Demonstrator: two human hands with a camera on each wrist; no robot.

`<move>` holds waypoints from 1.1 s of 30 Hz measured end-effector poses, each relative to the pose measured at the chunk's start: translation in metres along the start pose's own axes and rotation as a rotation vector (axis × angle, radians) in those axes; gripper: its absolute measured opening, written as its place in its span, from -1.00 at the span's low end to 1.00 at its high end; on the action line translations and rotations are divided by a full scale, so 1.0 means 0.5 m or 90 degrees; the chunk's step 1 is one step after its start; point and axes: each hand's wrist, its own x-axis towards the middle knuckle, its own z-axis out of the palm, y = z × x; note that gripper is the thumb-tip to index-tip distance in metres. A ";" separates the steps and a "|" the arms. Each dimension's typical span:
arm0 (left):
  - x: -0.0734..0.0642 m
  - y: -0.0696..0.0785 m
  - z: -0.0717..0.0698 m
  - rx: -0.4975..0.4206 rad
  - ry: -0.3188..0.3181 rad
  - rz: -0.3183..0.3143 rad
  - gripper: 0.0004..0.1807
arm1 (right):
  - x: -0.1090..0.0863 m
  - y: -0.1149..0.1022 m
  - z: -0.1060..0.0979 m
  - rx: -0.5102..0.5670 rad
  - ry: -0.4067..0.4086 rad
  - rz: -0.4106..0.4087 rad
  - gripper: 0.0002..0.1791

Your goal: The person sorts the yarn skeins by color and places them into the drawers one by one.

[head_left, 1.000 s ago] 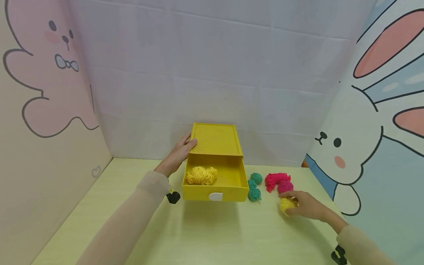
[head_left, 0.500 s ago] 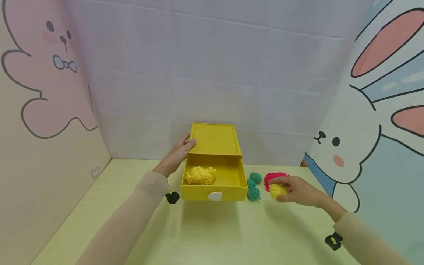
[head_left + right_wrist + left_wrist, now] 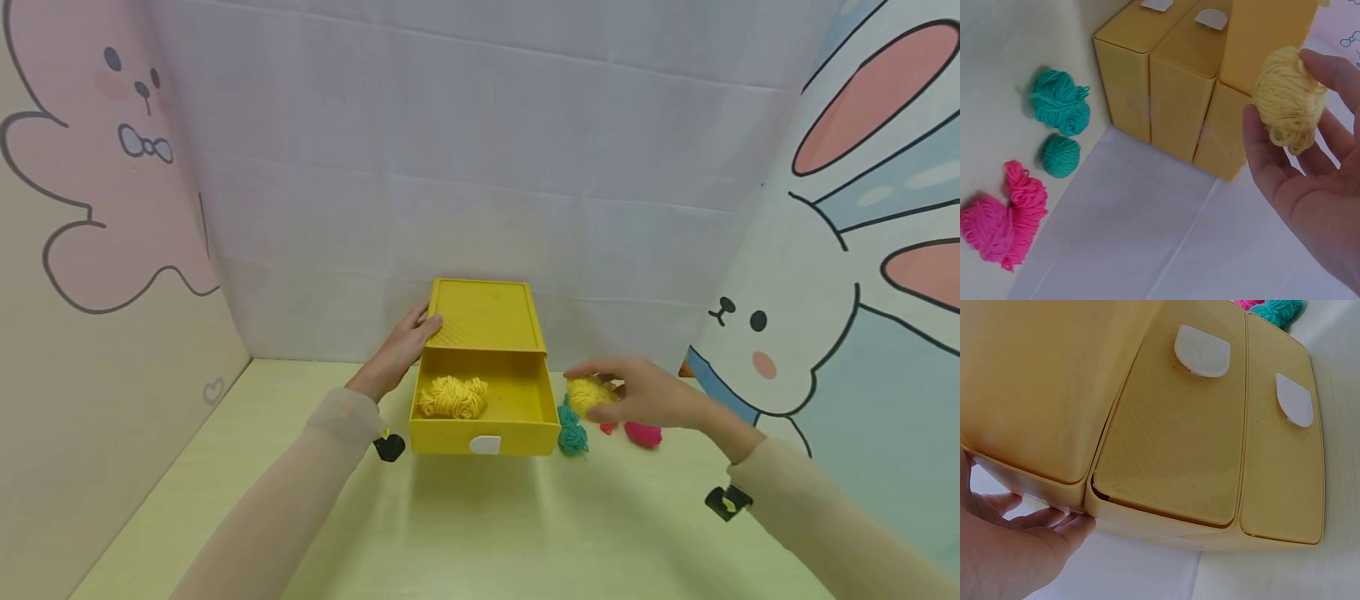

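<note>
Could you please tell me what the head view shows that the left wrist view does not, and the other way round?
Only the head view: the right hand holding a yellow yarn bundle, a second yellow yarn bundle inside the pulled-out top drawer, and the white cartoon rabbit on the wall.
Only the left wrist view: two lower yellow plastic drawer fronts, both looking closed, with their white half-round pulls.
Both: the left hand gripping the yellow plastic cabinet, plus some bright pink yarn and teal yarn.
</note>
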 end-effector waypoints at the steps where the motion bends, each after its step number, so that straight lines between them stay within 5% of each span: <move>1: -0.001 0.000 0.000 0.000 0.000 0.000 -0.21 | 0.006 -0.009 -0.002 0.003 -0.002 -0.003 -0.45; 13: 0.005 0.003 0.002 -0.009 0.001 0.002 -0.23 | 0.067 -0.079 -0.010 -0.026 -0.011 -0.030 -0.41; 33: 0.006 -0.002 0.002 -0.014 0.003 0.007 -0.23 | 0.131 -0.109 0.025 -0.070 -0.039 -0.081 -0.45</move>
